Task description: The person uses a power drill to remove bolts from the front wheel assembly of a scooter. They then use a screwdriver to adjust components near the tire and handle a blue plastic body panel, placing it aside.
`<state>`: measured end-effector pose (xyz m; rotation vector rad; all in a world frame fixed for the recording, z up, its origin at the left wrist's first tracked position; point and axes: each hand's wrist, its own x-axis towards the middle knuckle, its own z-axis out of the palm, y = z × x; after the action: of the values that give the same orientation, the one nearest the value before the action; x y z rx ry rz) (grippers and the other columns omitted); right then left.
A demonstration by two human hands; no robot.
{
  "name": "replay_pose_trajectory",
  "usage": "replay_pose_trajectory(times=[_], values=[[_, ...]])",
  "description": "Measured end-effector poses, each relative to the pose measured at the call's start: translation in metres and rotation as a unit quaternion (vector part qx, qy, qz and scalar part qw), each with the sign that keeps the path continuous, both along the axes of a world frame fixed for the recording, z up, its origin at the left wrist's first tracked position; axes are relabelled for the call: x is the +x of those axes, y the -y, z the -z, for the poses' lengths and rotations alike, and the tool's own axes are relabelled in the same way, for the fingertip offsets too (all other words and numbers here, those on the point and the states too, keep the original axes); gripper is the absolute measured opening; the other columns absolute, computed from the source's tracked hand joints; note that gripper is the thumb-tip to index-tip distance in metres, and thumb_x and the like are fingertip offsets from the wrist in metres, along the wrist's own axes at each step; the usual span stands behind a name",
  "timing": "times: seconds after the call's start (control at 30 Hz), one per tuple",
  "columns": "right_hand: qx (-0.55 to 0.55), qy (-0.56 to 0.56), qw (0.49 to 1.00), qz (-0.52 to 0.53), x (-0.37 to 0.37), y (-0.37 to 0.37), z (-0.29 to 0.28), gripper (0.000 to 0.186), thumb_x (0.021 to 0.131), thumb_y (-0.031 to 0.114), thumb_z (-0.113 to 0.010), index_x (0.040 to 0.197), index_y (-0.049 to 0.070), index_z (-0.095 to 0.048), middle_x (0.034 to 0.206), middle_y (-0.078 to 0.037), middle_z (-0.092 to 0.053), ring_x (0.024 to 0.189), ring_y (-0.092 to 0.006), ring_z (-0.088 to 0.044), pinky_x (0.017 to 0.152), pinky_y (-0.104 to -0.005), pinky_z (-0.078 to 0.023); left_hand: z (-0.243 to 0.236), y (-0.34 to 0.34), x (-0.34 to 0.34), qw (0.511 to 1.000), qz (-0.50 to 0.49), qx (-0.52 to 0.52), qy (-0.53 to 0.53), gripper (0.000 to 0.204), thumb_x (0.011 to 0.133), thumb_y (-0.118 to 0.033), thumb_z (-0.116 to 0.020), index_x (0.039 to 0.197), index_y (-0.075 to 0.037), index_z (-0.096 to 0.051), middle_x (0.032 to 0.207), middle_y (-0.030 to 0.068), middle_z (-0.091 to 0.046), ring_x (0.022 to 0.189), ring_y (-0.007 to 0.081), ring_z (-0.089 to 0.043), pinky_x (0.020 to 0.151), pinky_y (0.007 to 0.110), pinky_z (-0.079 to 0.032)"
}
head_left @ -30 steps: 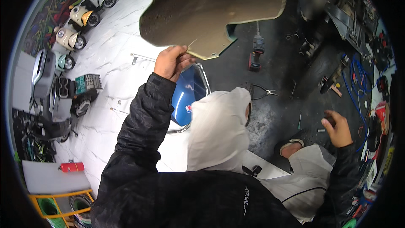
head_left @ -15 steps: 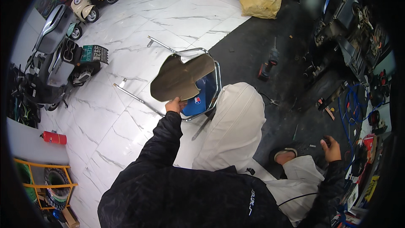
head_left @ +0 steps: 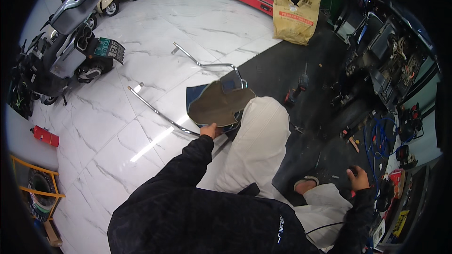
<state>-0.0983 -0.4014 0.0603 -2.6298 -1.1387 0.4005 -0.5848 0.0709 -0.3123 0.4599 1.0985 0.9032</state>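
Note:
My left hand is closed on the near edge of a flat, brown mat with an irregular, notched outline and a pale rim. The mat lies over a chrome tube frame, whose two long bars stretch away to the left. Blue panel parts show from under the mat. My left knee, in pale trousers, is close beside the mat's right end. Low on the right, my right hand is curled, with something small and dark at its fingertips that I cannot make out.
A cordless drill lies on the dark mat flooring. Beyond it stand a yellow paper sack and a partly stripped scooter. Blue hose coils at the right. A parked scooter and a red fire extinguisher are at the left.
The brown mat has come down and to the right in the view, turned with my left hand, and covers more of the blue panel. My right hand has shifted slightly left and down.

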Motion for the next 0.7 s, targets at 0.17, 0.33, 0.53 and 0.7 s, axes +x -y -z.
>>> replay_pose_trajectory(times=[0.17,0.33,0.53,0.7], values=[[0.027,-0.006,1.0,-0.005,-0.001,-0.003,-0.037,0.044,0.097,0.028,-0.075,0.126,-0.006,-0.072,0.108,-0.025,-0.079,0.103,-0.0353,-0.078,0.09,-0.042,-0.06,0.066,-0.014,-0.001,0.976,0.2,0.052,-0.064,0.041,0.1,-0.036,-0.062,0.127,-0.005,-0.066,0.128,0.018,-0.073,0.122,0.034,-0.066,0.103,0.046,-0.053],[0.045,-0.034,0.998,0.008,0.001,-0.025,-0.055,0.041,0.097,0.024,-0.076,0.126,-0.006,-0.072,0.106,-0.025,-0.079,0.099,-0.0348,-0.079,0.088,-0.0417,-0.06,0.049,0.0,-0.006,0.935,0.304,0.068,-0.172,0.033,0.101,-0.024,-0.055,0.125,-0.007,-0.07,0.126,0.014,-0.073,0.12,0.0311,-0.065,0.107,0.039,-0.05],[0.058,-0.045,0.997,-0.037,0.002,-0.08,-0.028,0.042,0.099,0.026,-0.076,0.123,-0.007,-0.071,0.104,-0.027,-0.078,0.094,-0.0382,-0.078,0.084,-0.0423,-0.06,-0.159,-0.006,0.017,0.806,0.419,0.095,-0.408,0.052,0.103,-0.048,-0.068,0.105,0.003,-0.075,0.099,0.0172,-0.078,0.075,0.0291,-0.074,0.069,0.043,-0.059],[0.108,0.022,0.985,-0.132,0.018,-0.138,-0.003,0.041,0.106,0.041,-0.066,0.087,0.006,-0.074,0.074,-0.015,-0.07,0.073,-0.0415,-0.068,0.072,-0.0477,-0.053,-0.365,-0.06,0.16,0.839,0.194,0.453,-0.23,0.036,0.108,-0.028,-0.062,0.094,0.004,-0.071,0.093,0.0127,-0.075,0.091,0.0183,-0.071,0.083,0.035,-0.054]])
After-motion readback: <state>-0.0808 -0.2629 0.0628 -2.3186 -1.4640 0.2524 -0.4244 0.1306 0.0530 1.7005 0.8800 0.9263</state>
